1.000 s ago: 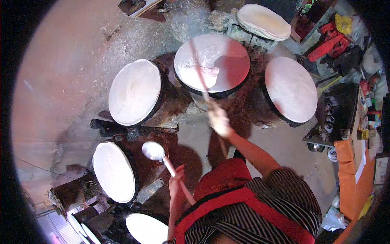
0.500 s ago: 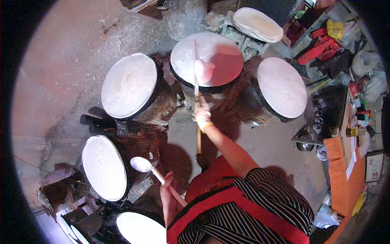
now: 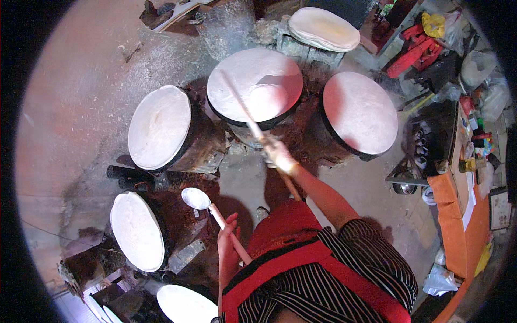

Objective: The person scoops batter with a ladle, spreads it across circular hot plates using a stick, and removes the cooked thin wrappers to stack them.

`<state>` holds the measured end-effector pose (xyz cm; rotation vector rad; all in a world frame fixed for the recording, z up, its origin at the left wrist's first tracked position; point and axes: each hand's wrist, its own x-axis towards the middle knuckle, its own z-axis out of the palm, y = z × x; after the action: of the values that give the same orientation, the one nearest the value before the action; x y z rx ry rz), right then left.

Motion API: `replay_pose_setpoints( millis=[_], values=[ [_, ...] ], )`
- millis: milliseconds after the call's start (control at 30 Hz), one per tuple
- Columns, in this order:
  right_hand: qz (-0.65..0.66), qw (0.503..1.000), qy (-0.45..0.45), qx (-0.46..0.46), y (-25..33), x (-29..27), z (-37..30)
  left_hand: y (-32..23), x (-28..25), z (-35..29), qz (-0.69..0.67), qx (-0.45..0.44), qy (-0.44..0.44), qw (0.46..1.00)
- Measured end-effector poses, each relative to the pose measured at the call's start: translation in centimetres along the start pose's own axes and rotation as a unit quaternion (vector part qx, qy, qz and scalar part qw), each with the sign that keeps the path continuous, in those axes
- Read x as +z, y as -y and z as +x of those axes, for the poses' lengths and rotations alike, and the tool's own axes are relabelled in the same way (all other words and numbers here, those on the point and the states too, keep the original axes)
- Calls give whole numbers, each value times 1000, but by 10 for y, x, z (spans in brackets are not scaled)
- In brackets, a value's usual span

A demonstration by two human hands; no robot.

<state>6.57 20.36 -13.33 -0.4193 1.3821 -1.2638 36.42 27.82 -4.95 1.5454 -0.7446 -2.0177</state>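
My right hand (image 3: 278, 155) is closed round a long wooden stick (image 3: 242, 107), whose pale far part lies over the middle round griddle. A white sheet of dough or batter (image 3: 231, 64) covers that griddle, and a rounded pale lump (image 3: 267, 98) shows near its front edge, right of the stick. In my left hand (image 3: 228, 245) is a ladle with a wooden handle; its whitened bowl (image 3: 196, 198) hangs in the air, right of the lower left griddle. The hand and stick are slightly blurred.
White rounds cover other drum-like griddles: left (image 3: 160, 128), right (image 3: 361, 113), lower left (image 3: 137, 231) and bottom (image 3: 186, 306). A stack of flatbreads (image 3: 323, 29) rests on a stand behind. At the right stands a cluttered counter with an orange cloth (image 3: 452, 226).
The stick has swung, its far end now pointing further left, with my right hand shifted slightly right. My left hand still holds the ladle. The whole view has turned slightly.
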Motion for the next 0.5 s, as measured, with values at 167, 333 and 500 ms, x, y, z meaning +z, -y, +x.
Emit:
replay_pose_setpoints(
  millis=[167,333,500],
  values=[
    [120,992,-21,26,52,-81,-2,-4,48,-6,-6,11,-13,1000],
    [67,993,94,28,55,-59,0,-1,90,10,-5,3,4,1000],
    [-24,995,78,-61,32,-165,16,-1,127,15,2,31,8,999]
  ],
)
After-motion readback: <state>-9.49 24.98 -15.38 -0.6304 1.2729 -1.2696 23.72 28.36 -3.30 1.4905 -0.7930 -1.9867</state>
